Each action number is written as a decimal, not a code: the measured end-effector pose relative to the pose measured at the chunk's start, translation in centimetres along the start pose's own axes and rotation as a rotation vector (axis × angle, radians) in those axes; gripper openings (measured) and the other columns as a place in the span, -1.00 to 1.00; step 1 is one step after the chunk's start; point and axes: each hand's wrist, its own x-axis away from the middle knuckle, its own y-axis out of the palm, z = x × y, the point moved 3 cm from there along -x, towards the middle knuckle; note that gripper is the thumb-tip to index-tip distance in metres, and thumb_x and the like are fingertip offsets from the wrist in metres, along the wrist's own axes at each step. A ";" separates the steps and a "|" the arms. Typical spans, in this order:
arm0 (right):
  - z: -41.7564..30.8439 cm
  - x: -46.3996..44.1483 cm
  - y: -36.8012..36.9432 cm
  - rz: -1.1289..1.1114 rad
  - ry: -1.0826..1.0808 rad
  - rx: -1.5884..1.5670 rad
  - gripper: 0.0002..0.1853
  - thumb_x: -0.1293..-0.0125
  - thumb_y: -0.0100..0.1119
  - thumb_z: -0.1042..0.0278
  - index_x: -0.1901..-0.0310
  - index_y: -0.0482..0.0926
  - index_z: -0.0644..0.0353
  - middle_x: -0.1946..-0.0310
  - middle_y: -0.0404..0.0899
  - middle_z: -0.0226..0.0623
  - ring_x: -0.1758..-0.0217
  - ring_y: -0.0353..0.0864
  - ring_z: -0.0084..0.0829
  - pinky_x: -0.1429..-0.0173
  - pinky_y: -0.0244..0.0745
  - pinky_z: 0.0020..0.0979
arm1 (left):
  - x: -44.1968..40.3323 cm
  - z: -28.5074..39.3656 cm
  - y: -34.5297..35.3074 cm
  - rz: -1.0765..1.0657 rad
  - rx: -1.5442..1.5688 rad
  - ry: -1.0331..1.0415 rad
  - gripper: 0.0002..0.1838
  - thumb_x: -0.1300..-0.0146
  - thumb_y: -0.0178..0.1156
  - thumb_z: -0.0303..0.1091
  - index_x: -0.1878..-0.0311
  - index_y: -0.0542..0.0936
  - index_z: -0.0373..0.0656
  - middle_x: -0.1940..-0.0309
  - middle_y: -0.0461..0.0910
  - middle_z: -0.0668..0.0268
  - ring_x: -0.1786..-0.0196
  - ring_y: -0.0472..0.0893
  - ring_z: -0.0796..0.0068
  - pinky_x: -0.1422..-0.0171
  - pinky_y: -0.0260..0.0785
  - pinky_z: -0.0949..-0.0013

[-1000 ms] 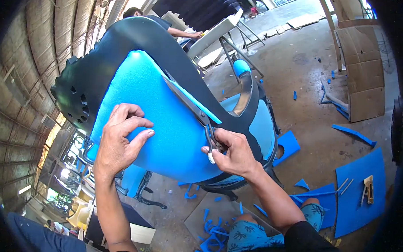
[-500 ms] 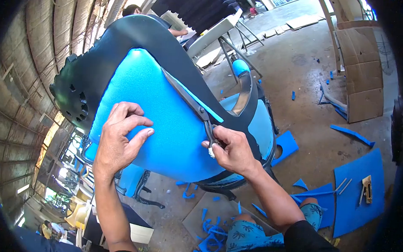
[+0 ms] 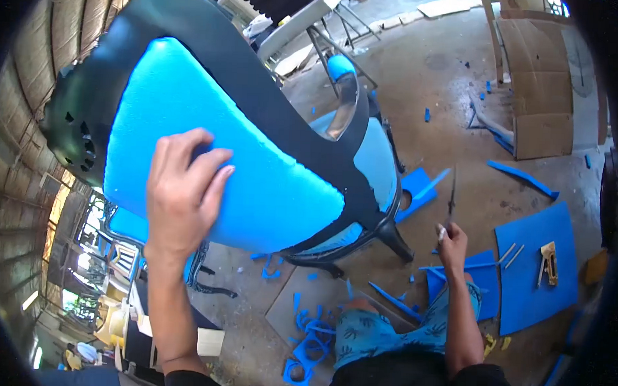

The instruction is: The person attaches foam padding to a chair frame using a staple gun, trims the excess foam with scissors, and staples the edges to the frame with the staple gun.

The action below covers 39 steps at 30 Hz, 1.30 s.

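Observation:
A black carved chair [image 3: 271, 103] stands before me, its back covered by a large blue foam panel [image 3: 183, 100]. Over the panel's lower left, my left hand [image 3: 183, 195] has its fingers loosely bent and apart, holding nothing; I cannot tell whether the fingertips touch the foam. Out to the right, away from the chair, my right hand [image 3: 451, 245] is closed on the handles of dark scissors [image 3: 452, 198], blades pointing up. A thin blue foam strip [image 3: 435, 186] shows beside the blades, slightly blurred; whether it is in the air is unclear.
Blue foam scraps [image 3: 310, 346] litter the floor below the chair. A flat blue foam sheet [image 3: 536, 303] with a brass-coloured tool [image 3: 549, 264] lies at right. Upright cardboard [image 3: 540, 92] stands at the far right. A trestle table [image 3: 301, 22] is behind the chair.
My right hand has carried the scissors off the panel's edge, out to the right. The narrow strip along that edge is gone from it. My left hand stays by the panel; the view has shifted.

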 end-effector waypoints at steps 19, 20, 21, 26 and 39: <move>24.6 7.7 -3.5 -0.053 0.438 0.539 -0.65 -0.41 0.30 0.17 0.42 0.59 0.30 0.61 0.59 -0.07 0.49 0.67 -0.20 0.32 0.47 -0.07 | -2.3 3.6 6.2 -0.099 -0.431 0.248 -0.81 -0.12 0.48 -0.20 0.34 0.69 -0.05 0.00 0.58 0.31 -0.32 0.48 0.18 -0.68 -0.18 -0.36; 23.5 7.6 -3.4 -0.048 0.456 0.519 -0.65 -0.41 0.30 0.16 0.41 0.59 0.30 0.61 0.58 -0.09 0.49 0.66 -0.23 0.33 0.47 -0.08 | -2.4 3.8 6.2 -0.109 -0.438 0.232 -0.82 -0.12 0.48 -0.21 0.35 0.69 -0.05 -0.01 0.58 0.30 -0.32 0.48 0.18 -0.68 -0.18 -0.36; 23.5 7.6 -3.4 -0.050 0.458 0.524 -0.65 -0.41 0.30 0.16 0.41 0.59 0.30 0.61 0.58 -0.09 0.49 0.66 -0.23 0.33 0.47 -0.08 | -2.4 4.0 6.2 -0.113 -0.435 0.228 -0.82 -0.12 0.48 -0.21 0.35 0.69 -0.05 -0.01 0.58 0.30 -0.32 0.48 0.18 -0.68 -0.18 -0.36; 21.6 7.7 -3.2 -0.001 0.394 0.570 -0.65 -0.45 0.26 0.21 0.42 0.54 0.29 0.60 0.56 -0.12 0.50 0.61 -0.27 0.33 0.43 -0.14 | -2.0 3.6 6.5 -0.047 -0.393 0.202 -0.76 -0.11 0.50 -0.21 0.18 0.73 -0.01 -0.03 0.58 0.32 -0.33 0.49 0.20 -0.69 -0.18 -0.35; 2.1 7.1 3.2 -0.407 -0.023 0.110 -0.94 -0.31 0.15 0.64 0.25 0.46 0.32 0.47 0.50 -0.29 0.19 0.67 -0.52 0.11 0.57 -0.33 | -1.9 4.4 6.0 -0.155 -0.371 0.214 -0.75 -0.14 0.50 -0.29 0.08 0.76 0.08 -0.05 0.60 0.37 -0.37 0.49 0.23 -0.72 -0.24 -0.37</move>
